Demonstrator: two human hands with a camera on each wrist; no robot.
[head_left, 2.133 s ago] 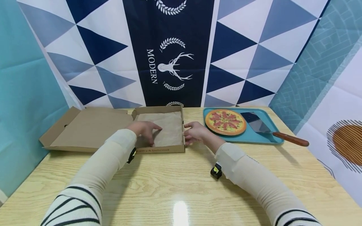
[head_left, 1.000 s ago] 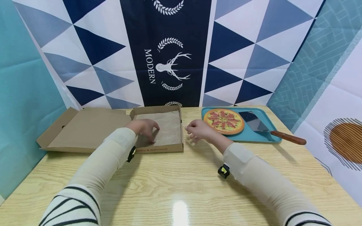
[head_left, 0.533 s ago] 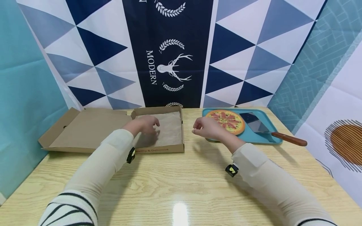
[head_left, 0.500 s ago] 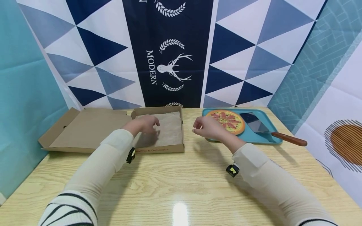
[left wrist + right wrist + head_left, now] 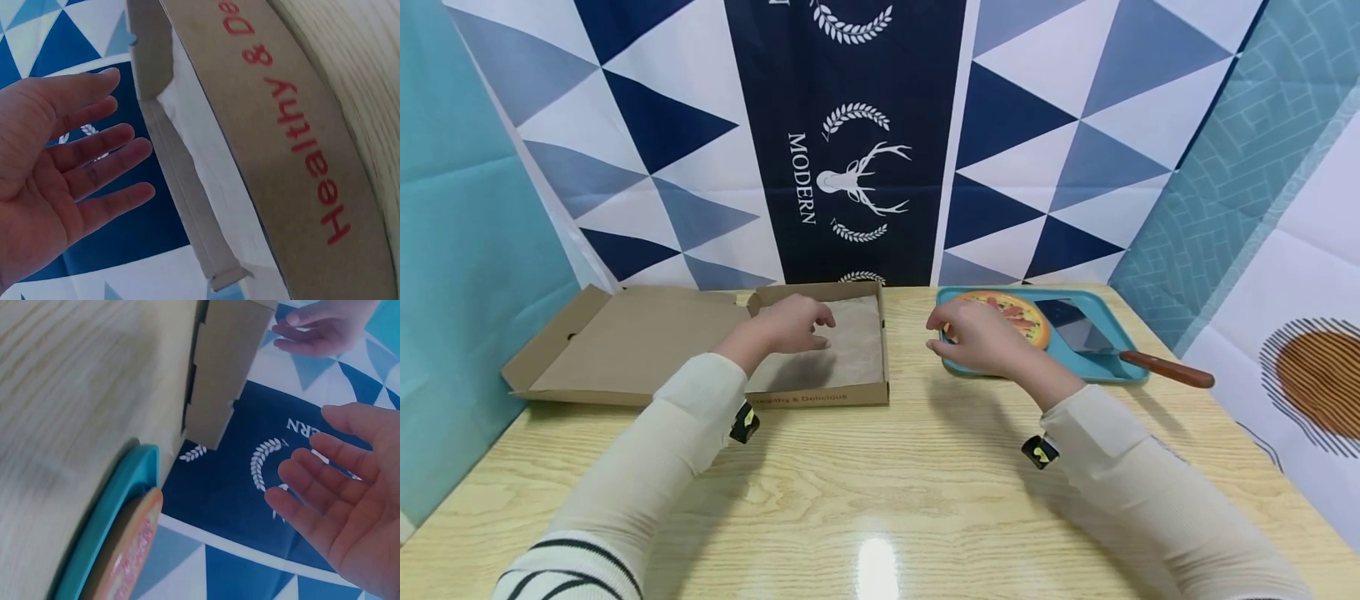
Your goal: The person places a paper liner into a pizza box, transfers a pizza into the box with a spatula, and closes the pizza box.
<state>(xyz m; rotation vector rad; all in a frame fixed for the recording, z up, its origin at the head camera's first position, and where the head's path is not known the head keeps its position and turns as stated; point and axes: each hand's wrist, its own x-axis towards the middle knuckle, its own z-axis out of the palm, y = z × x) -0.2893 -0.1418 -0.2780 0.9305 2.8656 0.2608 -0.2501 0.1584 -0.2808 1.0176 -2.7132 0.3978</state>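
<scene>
My left hand (image 5: 792, 323) hovers over the cardboard pizza box (image 5: 820, 398), fingers loose with nothing in them. In the left wrist view its spread fingers show beside the box wall printed "Healthy" in red. Brown paper (image 5: 853, 342) lines the box, and its lid (image 5: 640, 342) lies folded back to the left. My right hand (image 5: 979, 337) is in the air in front of the blue tray (image 5: 1067, 367), relaxed and holding nothing. It partly covers the pizza (image 5: 1033, 323) on that tray in the head view.
A pizza server (image 5: 1078, 325) lies on the tray, its wooden handle (image 5: 1168, 368) sticking out over the right edge. The wooden table (image 5: 850, 483) carries everything. A patterned cloth (image 5: 857, 125) hangs behind it.
My right hand let go of the box's right wall and moved right, up toward the tray. My left hand rose off the box's paper lining. Box, pizza and server have stayed put.
</scene>
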